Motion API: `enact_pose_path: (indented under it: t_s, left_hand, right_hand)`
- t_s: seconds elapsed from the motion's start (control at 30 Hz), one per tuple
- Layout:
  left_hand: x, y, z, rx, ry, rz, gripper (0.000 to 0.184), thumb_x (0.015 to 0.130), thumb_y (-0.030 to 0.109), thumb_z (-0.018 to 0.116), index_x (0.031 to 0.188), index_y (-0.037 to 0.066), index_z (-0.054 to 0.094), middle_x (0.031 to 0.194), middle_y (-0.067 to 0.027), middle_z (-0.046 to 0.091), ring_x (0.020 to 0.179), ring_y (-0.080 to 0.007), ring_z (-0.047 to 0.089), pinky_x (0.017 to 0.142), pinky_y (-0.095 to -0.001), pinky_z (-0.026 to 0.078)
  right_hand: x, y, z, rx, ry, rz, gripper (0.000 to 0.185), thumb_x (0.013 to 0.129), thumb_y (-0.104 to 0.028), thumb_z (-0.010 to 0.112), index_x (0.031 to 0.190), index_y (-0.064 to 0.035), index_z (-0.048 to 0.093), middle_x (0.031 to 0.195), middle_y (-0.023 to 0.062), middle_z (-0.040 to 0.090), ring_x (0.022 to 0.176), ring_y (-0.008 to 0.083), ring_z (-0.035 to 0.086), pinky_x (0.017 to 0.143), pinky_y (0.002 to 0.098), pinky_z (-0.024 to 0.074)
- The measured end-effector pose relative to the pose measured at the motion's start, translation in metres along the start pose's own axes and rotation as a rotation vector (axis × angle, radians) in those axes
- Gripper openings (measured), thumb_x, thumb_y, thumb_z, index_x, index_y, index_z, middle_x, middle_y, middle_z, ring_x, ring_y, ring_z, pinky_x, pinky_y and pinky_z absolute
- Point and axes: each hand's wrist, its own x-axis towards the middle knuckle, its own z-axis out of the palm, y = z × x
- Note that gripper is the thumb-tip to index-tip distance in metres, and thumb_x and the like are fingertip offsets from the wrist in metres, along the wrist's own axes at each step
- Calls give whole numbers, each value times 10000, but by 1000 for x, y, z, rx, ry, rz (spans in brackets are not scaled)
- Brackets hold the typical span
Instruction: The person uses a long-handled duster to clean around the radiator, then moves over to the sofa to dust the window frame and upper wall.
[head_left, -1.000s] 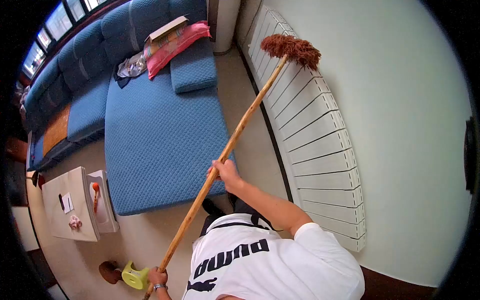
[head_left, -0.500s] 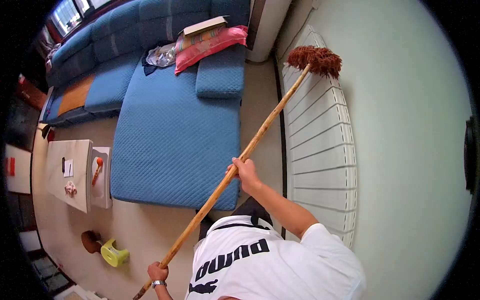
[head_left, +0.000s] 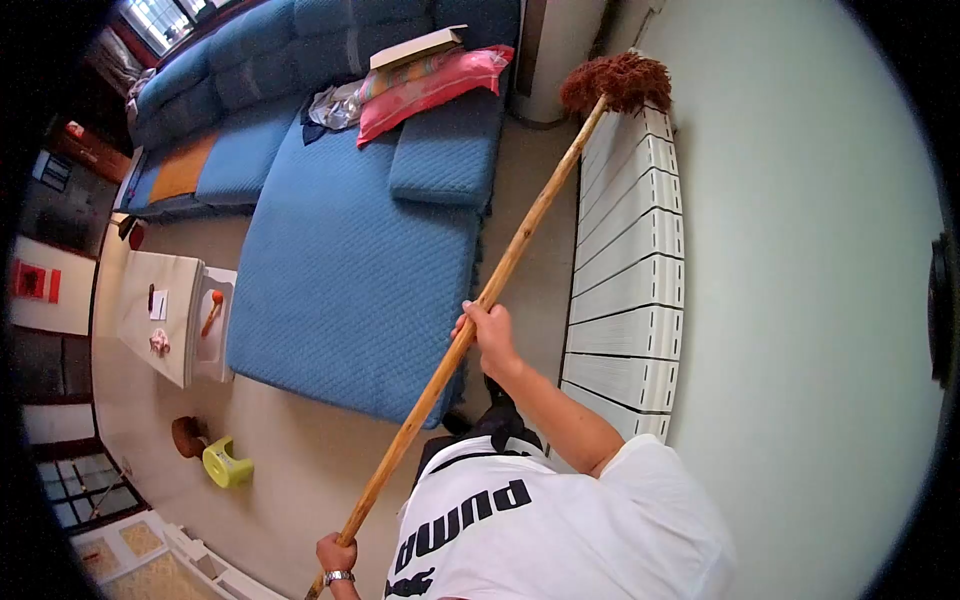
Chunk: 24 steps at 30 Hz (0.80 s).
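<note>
A mop with a long wooden handle (head_left: 415,420) runs slantwise from the bottom of the view up to the right. Its reddish-brown shaggy head (head_left: 617,82) is at the far end of the white radiator (head_left: 625,260), over its top edge. My right hand (head_left: 485,335) is wrapped around the middle of the handle, beside the blue sofa bed (head_left: 350,270). Lower down, near the handle's end, my left hand (head_left: 335,553) grips it too, a metal watch (head_left: 339,577) on the wrist. The handle's very tip is cut off by the frame.
A pink pillow (head_left: 440,95) and a flat box (head_left: 415,47) lie on the sofa. Left stands a low table (head_left: 150,275) with small items; near it are a green stool (head_left: 228,463) and a brown stool (head_left: 187,437). A pale wall (head_left: 800,300) rises at right.
The mop head has shifted up and slightly left, farther along the radiator. Both hands keep hold of the handle; my left hand sits a little farther right. The whole view has turned slightly.
</note>
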Motion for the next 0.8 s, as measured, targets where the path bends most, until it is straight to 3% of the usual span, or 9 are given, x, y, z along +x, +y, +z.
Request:
enact_pose_path:
  t_s: [0.3,0.33,0.5,0.57,0.8]
  left_hand:
    - [-20,4,31,-39,13,-45,178,616,213,645,558,55,589,569,-189,560,542,-374,558,518,-430,459]
    - [-20,1,37,-38,36,-20,178,617,220,648,559,62,591,568,-185,563,540,-373,559,518,-435,459]
    - [-18,-11,63,11,12,-20,183,624,236,652,548,84,582,577,-169,572,556,-375,558,535,-445,461]
    - [-17,-16,65,17,35,-27,198,618,240,659,539,83,568,575,-165,572,563,-373,557,537,-445,459]
    - [-8,24,52,120,138,-128,219,577,228,682,520,95,517,550,-149,561,545,-364,557,509,-451,444]
  right_hand:
    - [-5,1,-10,-8,74,21,141,840,-124,551,770,-14,496,633,87,552,526,195,575,514,318,486]
    - [-8,1,-12,-80,33,56,113,846,-135,532,846,-40,470,697,75,550,600,192,585,570,318,511]
    - [-12,17,-12,-163,23,81,95,831,-115,533,809,-33,492,683,71,559,594,195,591,566,318,503]
    - [-4,24,-6,-128,6,76,102,821,-107,539,774,-21,511,663,70,568,567,196,593,532,314,494]
    - [63,27,-5,-164,-26,261,69,805,-89,532,779,-25,524,664,78,568,589,215,596,591,351,498]
